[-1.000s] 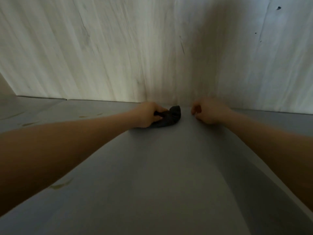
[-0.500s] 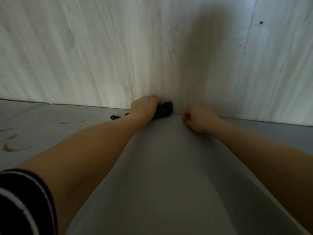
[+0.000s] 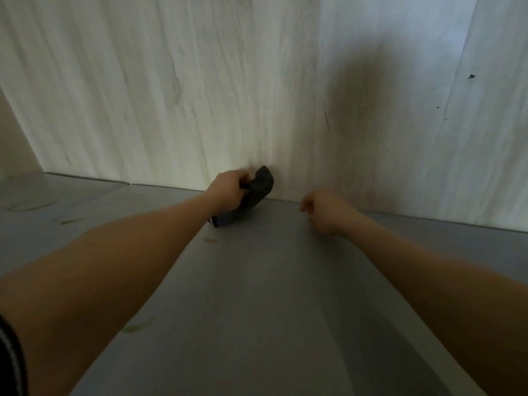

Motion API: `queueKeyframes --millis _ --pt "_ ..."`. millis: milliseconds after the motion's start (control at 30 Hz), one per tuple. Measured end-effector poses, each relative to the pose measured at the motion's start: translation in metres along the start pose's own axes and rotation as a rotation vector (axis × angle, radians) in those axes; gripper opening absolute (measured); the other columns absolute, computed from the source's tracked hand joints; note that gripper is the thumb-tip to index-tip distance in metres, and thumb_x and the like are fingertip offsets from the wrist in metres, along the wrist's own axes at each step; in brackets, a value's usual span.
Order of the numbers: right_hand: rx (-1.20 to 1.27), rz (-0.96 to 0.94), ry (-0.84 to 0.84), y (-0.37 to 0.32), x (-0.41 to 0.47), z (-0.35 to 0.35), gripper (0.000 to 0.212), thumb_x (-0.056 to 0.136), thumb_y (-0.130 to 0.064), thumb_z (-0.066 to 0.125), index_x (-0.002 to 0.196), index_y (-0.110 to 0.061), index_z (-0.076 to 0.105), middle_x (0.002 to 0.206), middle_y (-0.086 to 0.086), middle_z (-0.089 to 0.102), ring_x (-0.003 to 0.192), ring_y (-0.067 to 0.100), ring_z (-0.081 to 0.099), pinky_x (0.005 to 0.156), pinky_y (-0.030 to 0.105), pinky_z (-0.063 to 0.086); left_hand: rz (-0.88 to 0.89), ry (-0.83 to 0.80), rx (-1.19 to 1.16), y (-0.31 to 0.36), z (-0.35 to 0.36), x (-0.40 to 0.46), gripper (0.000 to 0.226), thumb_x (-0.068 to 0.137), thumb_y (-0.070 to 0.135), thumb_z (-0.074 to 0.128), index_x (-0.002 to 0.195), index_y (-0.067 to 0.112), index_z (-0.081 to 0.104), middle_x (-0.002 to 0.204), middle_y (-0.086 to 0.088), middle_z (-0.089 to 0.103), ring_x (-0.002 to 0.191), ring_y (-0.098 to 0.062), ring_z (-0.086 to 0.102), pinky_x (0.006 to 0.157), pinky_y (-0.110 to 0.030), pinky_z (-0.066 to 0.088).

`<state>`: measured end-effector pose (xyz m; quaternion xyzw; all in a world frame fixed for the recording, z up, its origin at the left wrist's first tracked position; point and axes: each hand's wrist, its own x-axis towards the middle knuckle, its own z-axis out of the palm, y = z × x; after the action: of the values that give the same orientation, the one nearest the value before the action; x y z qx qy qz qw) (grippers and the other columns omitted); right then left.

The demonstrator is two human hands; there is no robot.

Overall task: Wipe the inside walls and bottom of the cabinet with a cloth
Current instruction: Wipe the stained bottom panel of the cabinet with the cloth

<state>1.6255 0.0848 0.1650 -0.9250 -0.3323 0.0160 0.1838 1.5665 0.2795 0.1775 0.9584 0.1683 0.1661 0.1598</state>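
Cloth (image 3: pixel 258 192) position had changed over the preceding second: it had travelled from the grey cabinet floor (image 3: pixel 257 295) rearward to the seam, and its upper end now lay against the pale wood-grain back wall (image 3: pixel 200 95). This indicated, as a judgement, a transition from floor wiping to wall wiping at the lower edge. The left hand (image 3: pixel 228 192) gripped the cloth with fingers curled round its near side. The right hand (image 3: pixel 323 212) was loosely curled, held nothing, and stayed just beside the seam, apart from the cloth. The bunched cloth's long axis ran diagonally, from lower left on the floor to upper right on the wall. Yellowish stains (image 3: pixel 137 328) remained on the floor.
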Motion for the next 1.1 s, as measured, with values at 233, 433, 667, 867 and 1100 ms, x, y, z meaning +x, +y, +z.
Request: queueKeyframes --millis 233,433,667,867,1100 --pt "0.709 -0.062 0.031 -0.082 -0.017 -0.008 0.049 0.096 -0.014 0.053 0.141 -0.012 0.036 0.14 0.008 0.045 0.122 0.023 0.048 0.087 0.025 0.038 -0.078 -0.182 -0.876 0.009 -0.058 -0.05 0.024 0.097 0.0 0.042 0.116 0.009 0.054 0.101 -0.008 0.062 0.092 -0.021 0.061 0.07 -0.028 0.056" --pt "0.869 -0.047 0.039 -0.121 -0.041 -0.017 0.044 0.088 -0.012 0.064 0.129 -0.008 0.05 0.116 0.008 0.057 0.08 0.008 0.051 0.061 0.013 0.041 -0.176 -0.173 -1.125 -0.004 -0.088 -0.082 0.036 0.096 -0.006 0.033 0.124 0.005 0.054 0.103 -0.01 0.061 0.089 -0.021 0.06 0.078 -0.036 0.055" --pt "0.737 -0.091 0.099 -0.144 -0.059 -0.018 0.062 0.09 -0.011 0.062 0.142 -0.025 0.033 0.119 0.011 0.058 0.104 0.026 0.058 0.082 0.032 0.047 0.015 -0.275 -1.094 -0.011 -0.122 -0.102 0.081 0.082 -0.025 0.031 0.13 0.038 0.047 0.131 0.005 0.042 0.12 -0.026 0.046 0.078 -0.042 0.055" --pt "0.74 -0.116 0.232 -0.16 -0.067 -0.03 0.036 0.09 0.0 0.056 0.123 -0.014 0.051 0.11 0.009 0.057 0.091 0.022 0.058 0.052 0.015 0.044 0.15 -0.184 -0.958 -0.015 -0.135 -0.111 0.042 0.083 -0.015 0.055 0.103 0.022 0.053 0.121 -0.012 0.053 0.108 -0.031 0.059 0.084 -0.044 0.056" --pt "0.995 -0.062 0.191 -0.18 -0.06 -0.026 0.01 0.094 -0.006 0.052 0.086 -0.011 0.055 0.085 0.005 0.063 0.087 0.021 0.062 0.081 0.038 0.054 0.056 -0.084 -0.852 -0.036 -0.15 -0.112 0.024 0.085 0.006 0.066 0.099 0.018 0.05 0.106 -0.01 0.06 0.102 -0.024 0.058 0.089 -0.038 0.048"
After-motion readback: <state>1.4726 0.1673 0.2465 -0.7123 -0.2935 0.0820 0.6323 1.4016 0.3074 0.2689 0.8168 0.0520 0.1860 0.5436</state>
